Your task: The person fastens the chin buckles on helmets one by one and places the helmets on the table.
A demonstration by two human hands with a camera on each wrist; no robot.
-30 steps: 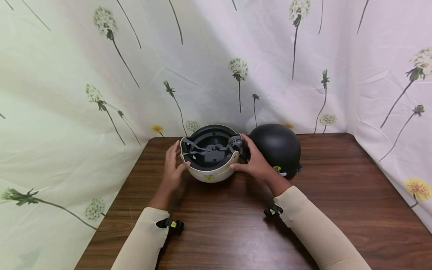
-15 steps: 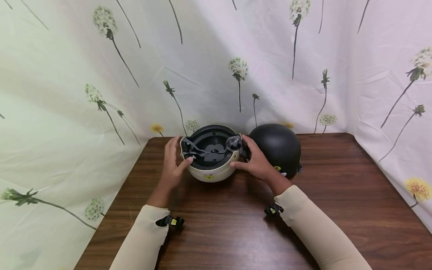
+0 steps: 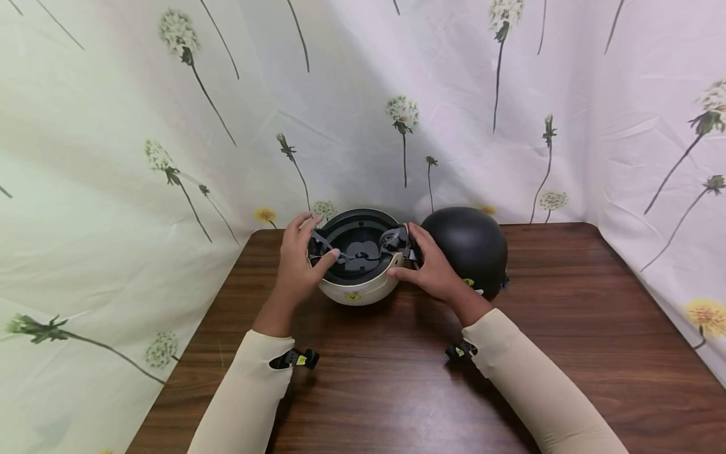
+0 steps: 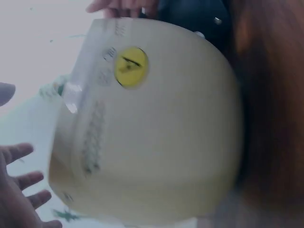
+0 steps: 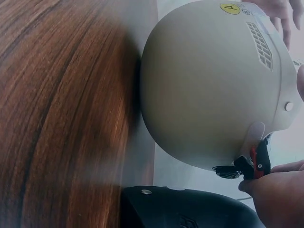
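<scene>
A cream helmet (image 3: 371, 293) lies upside down on the table, its dark padded inside facing up. Grey straps (image 3: 392, 239) cross the opening. On its right side my right hand (image 3: 437, 274) grips the rim, thumb in front and fingers farther back. The right wrist view shows that hand's finger against a black and red buckle (image 5: 261, 159) on the strap. My left hand (image 3: 300, 261) hovers over the left rim, fingers spread and thumb above the opening. In the left wrist view those fingers (image 4: 31, 180) stand apart from the shell.
A black helmet (image 3: 467, 243), dome up, sits just right of the cream one, close behind my right hand. The brown wooden table (image 3: 380, 378) ends at a floral curtain (image 3: 351, 126) hanging behind both helmets.
My left hand has come off the left rim, rising and shifting right over the helmet, its fingers spreading. My right hand and both helmets have stayed nearly still.
</scene>
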